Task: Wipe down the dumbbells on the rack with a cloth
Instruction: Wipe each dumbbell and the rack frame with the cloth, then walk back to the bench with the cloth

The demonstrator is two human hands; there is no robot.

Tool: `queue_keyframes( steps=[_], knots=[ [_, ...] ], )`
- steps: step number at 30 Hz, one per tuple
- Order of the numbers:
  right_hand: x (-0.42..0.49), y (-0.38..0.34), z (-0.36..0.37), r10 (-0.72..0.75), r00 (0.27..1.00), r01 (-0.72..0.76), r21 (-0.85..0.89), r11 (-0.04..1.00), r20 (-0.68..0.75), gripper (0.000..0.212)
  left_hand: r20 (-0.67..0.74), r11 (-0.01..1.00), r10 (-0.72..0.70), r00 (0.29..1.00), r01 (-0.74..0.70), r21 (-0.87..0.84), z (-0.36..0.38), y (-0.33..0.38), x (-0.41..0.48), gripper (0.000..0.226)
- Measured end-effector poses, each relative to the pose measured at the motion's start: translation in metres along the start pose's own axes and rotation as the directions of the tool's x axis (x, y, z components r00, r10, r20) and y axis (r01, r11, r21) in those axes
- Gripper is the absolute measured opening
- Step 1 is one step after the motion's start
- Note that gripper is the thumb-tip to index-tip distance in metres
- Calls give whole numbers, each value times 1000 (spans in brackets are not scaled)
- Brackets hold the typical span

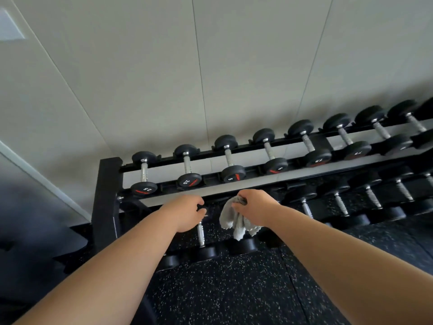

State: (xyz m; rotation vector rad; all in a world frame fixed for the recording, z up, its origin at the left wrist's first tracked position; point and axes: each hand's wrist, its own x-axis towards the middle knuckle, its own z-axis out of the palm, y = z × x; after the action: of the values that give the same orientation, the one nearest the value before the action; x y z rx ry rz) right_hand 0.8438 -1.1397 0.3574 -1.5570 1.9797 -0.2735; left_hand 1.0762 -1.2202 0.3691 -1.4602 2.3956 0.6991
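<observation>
A black two-tier rack [106, 198] holds rows of black dumbbells with silver handles. My right hand [254, 206] grips a grey cloth [234, 221] that hangs bunched over a lower-tier dumbbell; that dumbbell's near head [243, 246] shows below the cloth. My left hand [185, 213] curls round the far head of the neighbouring lower-tier dumbbell, whose handle [201, 233] runs toward me. The upper-tier dumbbells [187, 168] sit untouched above both hands.
The rack stands against a pale panelled wall [210, 78]. Its left upright post is close to my left forearm. More dumbbells [339, 202] fill the lower tier to the right. Black speckled rubber flooring [234, 289] lies below.
</observation>
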Motion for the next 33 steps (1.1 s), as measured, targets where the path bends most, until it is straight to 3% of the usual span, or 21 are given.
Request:
queue_keyframes(
  steps=[7,19,23,33],
  knots=[
    [6,87,-60,96,993,-94,40,995,-73,28,4,998,55,998,-55,19,-1,91,68,46],
    [9,213,-118,394,910,-371,171,913,-129,27,145,938,327,934,-339,69,-1,249,195,47],
    [8,248,-142,503,848,-467,214,858,-167,28,202,894,407,891,-434,110,-5,301,243,46],
    [-42,322,-165,749,620,-662,358,659,-234,27,376,686,614,694,-705,180,28,438,297,42]
  ],
)
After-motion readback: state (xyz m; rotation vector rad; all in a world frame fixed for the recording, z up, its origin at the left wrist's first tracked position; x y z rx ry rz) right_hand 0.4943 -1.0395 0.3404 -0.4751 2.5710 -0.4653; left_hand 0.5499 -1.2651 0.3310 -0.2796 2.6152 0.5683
